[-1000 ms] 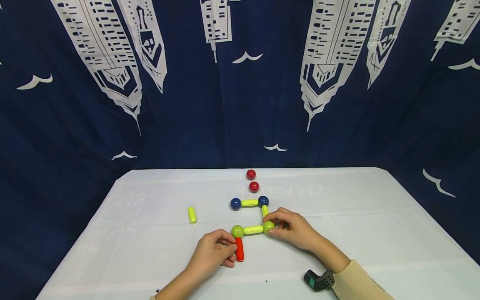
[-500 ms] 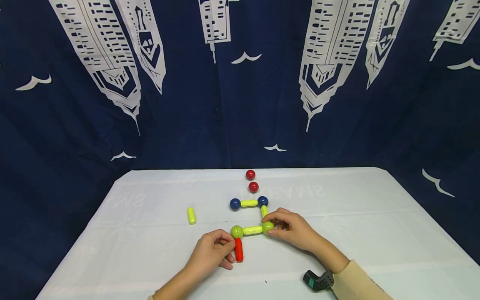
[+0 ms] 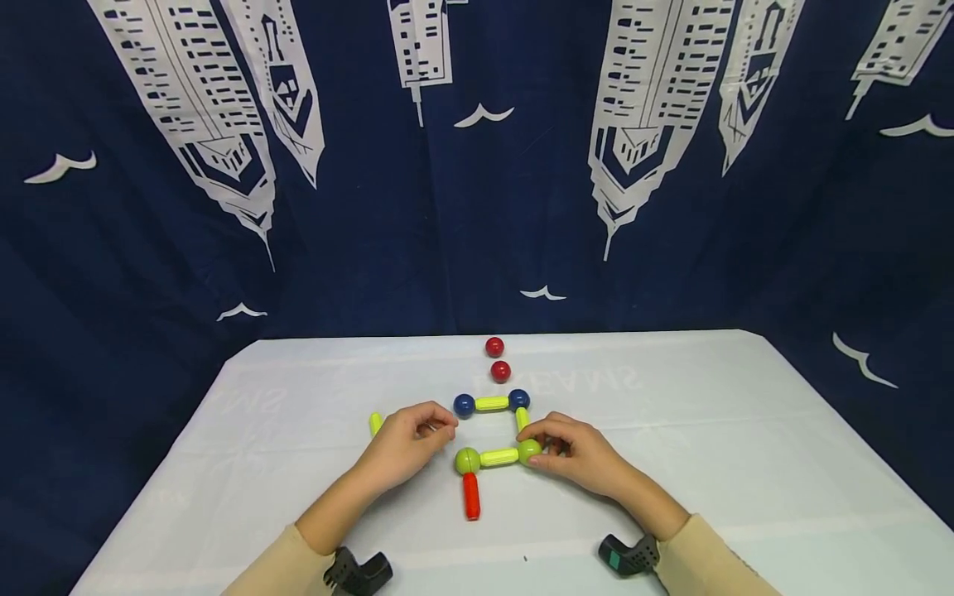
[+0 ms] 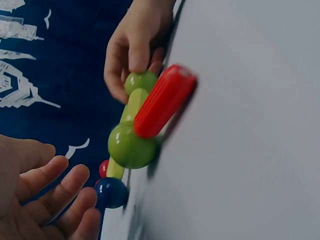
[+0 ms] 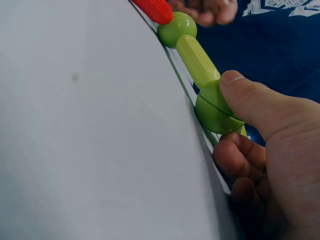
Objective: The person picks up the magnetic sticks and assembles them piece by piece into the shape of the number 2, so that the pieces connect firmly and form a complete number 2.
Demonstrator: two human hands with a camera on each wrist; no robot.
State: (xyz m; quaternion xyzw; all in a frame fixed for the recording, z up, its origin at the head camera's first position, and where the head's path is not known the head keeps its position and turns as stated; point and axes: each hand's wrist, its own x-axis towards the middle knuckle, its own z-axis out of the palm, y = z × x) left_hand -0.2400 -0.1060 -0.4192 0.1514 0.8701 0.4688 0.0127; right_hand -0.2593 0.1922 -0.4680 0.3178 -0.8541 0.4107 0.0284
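A zigzag chain of toy balls and rods lies on the white table. My right hand (image 3: 580,454) pinches the chain's right green ball (image 5: 212,112) between thumb and fingers. From that ball one yellow-green rod (image 3: 498,457) runs left to a second green ball (image 4: 132,145), where a red rod (image 3: 471,497) sticks out toward me. Another yellow-green rod (image 3: 522,419) leads away to a blue ball (image 3: 518,400), joined by a third rod (image 3: 492,403) to another blue ball (image 3: 464,405). My left hand (image 3: 408,443) hovers left of the chain, fingers loosely bent, holding nothing.
Partly behind my left hand lies a loose yellow-green rod (image 3: 375,422). Two red balls (image 3: 500,372) sit beyond the blue ones. A dark blue cloth (image 3: 373,248) with white building prints hangs behind the table (image 3: 708,414). Dark devices (image 3: 628,555) are worn at both wrists.
My left hand has let go of the red rod and moved away from me and leftward, now partly covering the loose rod. The right hand keeps its pinch on the green ball.
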